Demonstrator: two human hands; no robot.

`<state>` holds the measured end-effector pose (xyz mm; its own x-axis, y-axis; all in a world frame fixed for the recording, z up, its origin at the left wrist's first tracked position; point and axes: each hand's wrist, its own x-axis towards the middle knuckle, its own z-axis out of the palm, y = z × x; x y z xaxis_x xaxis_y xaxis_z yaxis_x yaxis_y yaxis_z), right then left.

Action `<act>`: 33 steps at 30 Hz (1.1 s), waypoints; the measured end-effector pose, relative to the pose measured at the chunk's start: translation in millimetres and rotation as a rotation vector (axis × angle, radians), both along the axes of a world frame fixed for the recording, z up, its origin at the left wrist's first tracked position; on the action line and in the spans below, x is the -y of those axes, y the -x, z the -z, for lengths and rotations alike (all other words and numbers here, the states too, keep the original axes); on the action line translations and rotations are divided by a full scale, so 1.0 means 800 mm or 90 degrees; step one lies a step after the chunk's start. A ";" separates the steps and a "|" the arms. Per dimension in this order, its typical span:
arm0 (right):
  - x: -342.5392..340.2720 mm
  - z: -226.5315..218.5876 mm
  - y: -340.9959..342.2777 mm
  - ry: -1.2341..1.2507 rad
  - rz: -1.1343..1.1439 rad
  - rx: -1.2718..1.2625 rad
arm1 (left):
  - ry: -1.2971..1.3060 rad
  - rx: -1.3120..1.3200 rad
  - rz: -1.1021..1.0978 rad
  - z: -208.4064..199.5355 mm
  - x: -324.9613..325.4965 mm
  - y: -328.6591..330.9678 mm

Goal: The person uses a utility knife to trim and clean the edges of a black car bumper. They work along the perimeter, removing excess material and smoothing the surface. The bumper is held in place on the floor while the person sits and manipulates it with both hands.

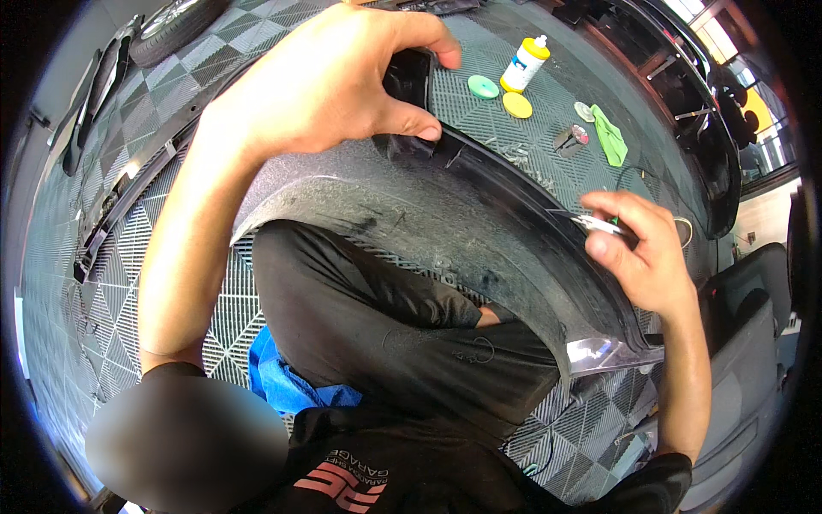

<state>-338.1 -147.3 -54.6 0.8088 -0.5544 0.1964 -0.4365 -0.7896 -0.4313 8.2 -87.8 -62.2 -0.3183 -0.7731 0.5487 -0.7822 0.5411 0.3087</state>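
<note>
A curved dark car fender (411,218), dusty on its inner side, lies across my folded legs. My left hand (317,81) grips its far edge beside a black bracket, thumb on the near side and index finger bent over beyond it. My right hand (638,248) pinches a slim, pointed silver tool (597,224) between thumb and fingers. The tool's thin tip points left, at the fender's black outer rim; whether it touches cannot be made out. Part of the tool is hidden in my palm.
Beyond the fender stand a white-and-yellow bottle (525,64), a green round pad (483,86), a yellow pad (517,105), a small cup-like container (571,140) and a green cloth (609,135). A blue cloth (291,373) lies by my leg. A wheel (175,30) and car seat (745,343) flank the tiled floor.
</note>
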 end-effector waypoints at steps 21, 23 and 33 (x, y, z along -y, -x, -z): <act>0.019 -0.074 -0.159 0.449 -0.312 -0.166 | -0.109 -0.033 -0.011 -0.027 -0.019 -0.003; 0.021 -0.076 -0.159 0.437 -0.322 -0.174 | -0.084 0.004 -0.038 -0.031 -0.027 0.007; 0.013 -0.076 -0.138 0.444 -0.298 -0.255 | -0.119 -0.058 -0.046 -0.022 -0.018 0.005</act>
